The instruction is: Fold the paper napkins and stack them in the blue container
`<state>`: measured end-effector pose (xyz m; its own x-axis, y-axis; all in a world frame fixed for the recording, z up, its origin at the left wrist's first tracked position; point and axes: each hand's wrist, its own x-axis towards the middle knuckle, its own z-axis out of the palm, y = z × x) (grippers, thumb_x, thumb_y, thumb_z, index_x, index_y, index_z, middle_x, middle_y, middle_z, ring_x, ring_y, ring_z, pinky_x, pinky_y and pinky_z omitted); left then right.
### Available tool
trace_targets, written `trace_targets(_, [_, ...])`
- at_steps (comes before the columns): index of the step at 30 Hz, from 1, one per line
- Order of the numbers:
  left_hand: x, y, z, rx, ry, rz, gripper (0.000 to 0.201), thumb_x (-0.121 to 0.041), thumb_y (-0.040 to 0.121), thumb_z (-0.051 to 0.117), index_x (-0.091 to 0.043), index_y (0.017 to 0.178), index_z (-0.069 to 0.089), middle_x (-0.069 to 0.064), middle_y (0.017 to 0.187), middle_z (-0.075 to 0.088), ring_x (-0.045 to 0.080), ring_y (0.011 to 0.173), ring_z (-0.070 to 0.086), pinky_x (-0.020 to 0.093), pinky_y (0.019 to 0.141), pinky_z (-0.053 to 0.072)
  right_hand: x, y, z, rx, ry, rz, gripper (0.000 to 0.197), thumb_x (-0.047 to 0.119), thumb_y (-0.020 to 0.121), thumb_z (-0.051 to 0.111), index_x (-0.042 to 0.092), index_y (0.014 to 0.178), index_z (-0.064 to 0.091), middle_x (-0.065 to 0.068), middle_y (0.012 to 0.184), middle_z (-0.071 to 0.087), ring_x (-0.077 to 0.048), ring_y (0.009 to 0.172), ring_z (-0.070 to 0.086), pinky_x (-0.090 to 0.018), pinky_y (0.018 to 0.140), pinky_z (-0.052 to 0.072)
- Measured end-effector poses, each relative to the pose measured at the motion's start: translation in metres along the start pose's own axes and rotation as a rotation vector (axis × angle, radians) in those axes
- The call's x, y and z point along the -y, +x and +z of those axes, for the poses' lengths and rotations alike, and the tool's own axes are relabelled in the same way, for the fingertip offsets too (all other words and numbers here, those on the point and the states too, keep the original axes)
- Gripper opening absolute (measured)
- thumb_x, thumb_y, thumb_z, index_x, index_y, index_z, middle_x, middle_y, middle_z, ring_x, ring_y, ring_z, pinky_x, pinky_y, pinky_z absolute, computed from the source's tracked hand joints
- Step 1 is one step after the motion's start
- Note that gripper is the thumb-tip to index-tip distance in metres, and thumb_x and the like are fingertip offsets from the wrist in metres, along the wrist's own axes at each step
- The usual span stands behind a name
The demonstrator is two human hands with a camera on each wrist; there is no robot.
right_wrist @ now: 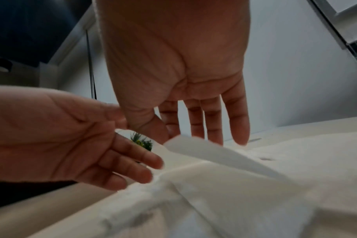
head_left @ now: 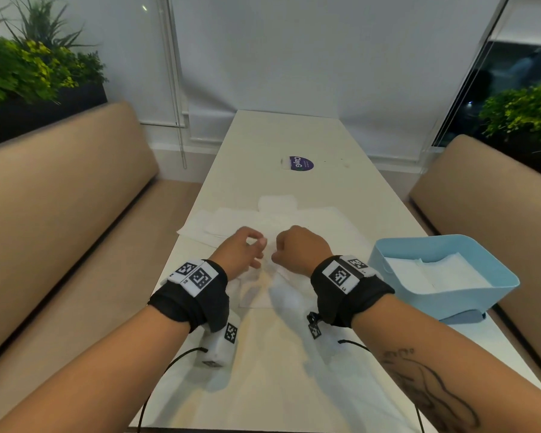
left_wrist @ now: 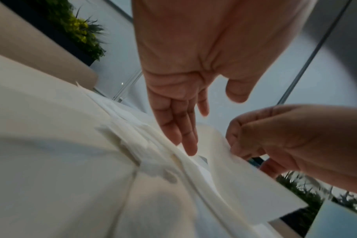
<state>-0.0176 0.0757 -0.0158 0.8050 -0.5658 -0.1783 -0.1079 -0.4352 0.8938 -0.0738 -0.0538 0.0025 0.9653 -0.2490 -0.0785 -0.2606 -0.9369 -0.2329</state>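
Loose napkins (head_left: pixel 294 220) centre; blue container (head_left: pixel 450 307) right; purple sticker (head_left: pixel 301 164) beyond

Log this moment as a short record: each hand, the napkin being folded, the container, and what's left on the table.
napkin: on the table near the person, one edge raised
left hand: open, fingers straight, beside the raised edge
right hand: pinches the raised edge
blue container: at the right, holds folded napkins
loose napkins: spread flat farther up the table
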Motion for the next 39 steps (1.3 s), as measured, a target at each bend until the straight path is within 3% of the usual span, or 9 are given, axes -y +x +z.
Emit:
trace_targets(4, [-0.013,-0.001,0.004,0.039,-0.208,0.043,0.036,-0.04,0.099,0.035,-0.029,0.134,0.037,0.001,0.096,0.057,0.019,0.079,0.062,0.035,0.084,0.051,0.009,-0.006,-0.012,-0.056,0.182,-0.029,0.015,0.029,0.083,0.058,0.019,0.072,0.056,0.004,0.079,0.051,-0.018,0.076,0.055,-0.028,0.066,0.042])
trace_targets(8, [-0.02,-0.002,0.006,-0.018,-0.306,0.052,0.031,-0.026,0.1,0.041,-0.015,0.127,0.052,0.004,0.106,0.059,0.012,0.068,0.053,0.027,0.069,0.053,0.015,-0.016,-0.014,-0.012,0.247,-0.115,0.015,0.022,0.082,0.06,0.011,0.072,0.062,0.001,0.081,0.057,-0.019,0.079,0.056,-0.03,0.068,0.046])
trace_targets(12, [-0.012,0.003,-0.005,-0.111,-0.288,0.075,0.028,-0.002,0.094,0.046,-0.016,0.114,0.061,0.01,0.12,0.061,0.025,0.098,0.061,0.041,0.087,0.053,-0.001,-0.016,-0.015,-0.172,0.343,-0.086,0.015,0.019,0.09,0.053,0.013,0.091,0.066,-0.002,0.092,0.059,-0.019,0.088,0.057,-0.034,0.081,0.047])
trace_targets(15, [-0.01,0.0,-0.017,-0.072,-0.531,0.04,0.029,0.003,0.092,0.044,-0.011,0.11,0.063,0.006,0.105,0.064,0.018,0.086,0.06,0.027,0.072,0.052,-0.023,-0.012,-0.014,-0.3,0.271,-0.059,0.045,0.0,0.088,0.044,0.024,0.123,0.055,0.0,0.118,0.056,-0.018,0.102,0.056,-0.03,0.08,0.047])
trace_targets(20, [-0.012,-0.002,-0.025,-0.03,-0.833,0.014,0.023,-0.001,0.093,0.044,-0.007,0.099,0.066,0.009,0.101,0.066,0.021,0.088,0.063,0.029,0.073,0.052,-0.036,-0.011,-0.009,-0.394,-0.004,-0.299,0.087,-0.005,0.076,0.064,0.034,0.146,0.029,-0.003,0.149,0.036,-0.028,0.114,0.054,-0.035,0.082,0.047])
trace_targets(24, [-0.012,-0.005,-0.021,0.006,-0.833,-0.005,0.024,0.001,0.094,0.043,-0.006,0.102,0.064,0.011,0.101,0.066,0.024,0.09,0.063,0.033,0.079,0.051,-0.032,-0.012,-0.004,-0.61,0.018,-0.566,0.063,-0.004,0.077,0.051,0.025,0.134,0.05,-0.014,0.136,0.053,-0.035,0.105,0.062,-0.036,0.085,0.049])
trace_targets(31, [-0.007,-0.005,-0.018,-0.036,-0.82,-0.009,0.045,0.013,0.089,0.043,-0.006,0.129,0.051,0.009,0.115,0.059,0.023,0.088,0.061,0.025,0.067,0.057,-0.016,-0.023,-0.007,-0.263,0.512,-0.527,0.027,-0.006,0.078,0.069,0.009,0.1,0.075,-0.007,0.107,0.071,-0.011,0.113,0.058,-0.023,0.095,0.046])
trace_targets(34, [-0.005,-0.003,-0.019,-0.078,-0.811,0.028,0.049,0.018,0.086,0.043,-0.009,0.126,0.053,0.012,0.129,0.055,0.023,0.096,0.061,0.027,0.071,0.056,-0.014,-0.03,-0.015,-0.092,0.651,-0.412,0.018,0.001,0.081,0.069,0.002,0.099,0.074,-0.008,0.1,0.071,0.009,0.09,0.06,-0.003,0.079,0.042])
trace_targets(39, [-0.008,-0.007,-0.016,-0.116,-0.708,0.112,0.058,0.022,0.084,0.045,-0.012,0.13,0.05,0.006,0.11,0.064,0.011,0.082,0.064,0.021,0.06,0.056,-0.02,-0.025,-0.012,-0.084,0.814,-0.171,0.013,0.011,0.088,0.064,-0.002,0.09,0.065,-0.005,0.079,0.063,-0.006,0.064,0.054,-0.007,0.056,0.038])
